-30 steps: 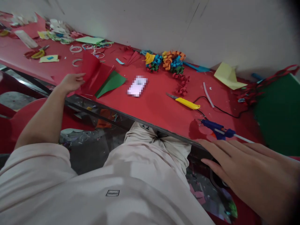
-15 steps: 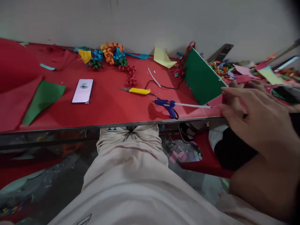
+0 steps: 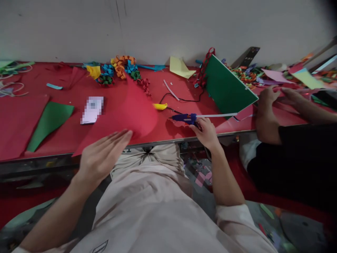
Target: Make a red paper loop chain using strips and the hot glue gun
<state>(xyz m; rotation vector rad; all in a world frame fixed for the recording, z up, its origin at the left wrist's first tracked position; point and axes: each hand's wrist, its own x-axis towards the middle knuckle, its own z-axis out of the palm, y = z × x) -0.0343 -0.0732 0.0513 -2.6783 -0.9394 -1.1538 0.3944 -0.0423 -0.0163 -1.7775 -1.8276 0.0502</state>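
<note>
1. Phone (image 3: 92, 109): flat on the red table (image 3: 158, 84), just beside the sheet; could get knocked if the paper sweeps left.
2. Left hand (image 3: 104, 154): fingers straight and together, over the sheet's near edge. Cannot tell whether it pinches or merely rests. A loose hold could let the paper slip off the table front.
3. Red sheet (image 3: 129, 116): on the table, before the person, bowed. Could crease under an uneven push. Narrow tip points at the wall; long axis slants from near left to far right.
4. Knife (image 3: 160, 106): only the yellow handle shows, the rest behind the sheet. A hidden blade, if out, could nick the paper.
5. Glue gun (image 3: 184, 117): right of the sheet. Nozzle points left, paperward; heat, if on, could mark it. Long axis runs roughly along the table front.
6. Right hand (image 3: 209, 135): fingers at the gun's handle; closure cannot be told. A weak grasp could let the gun tip.
</note>
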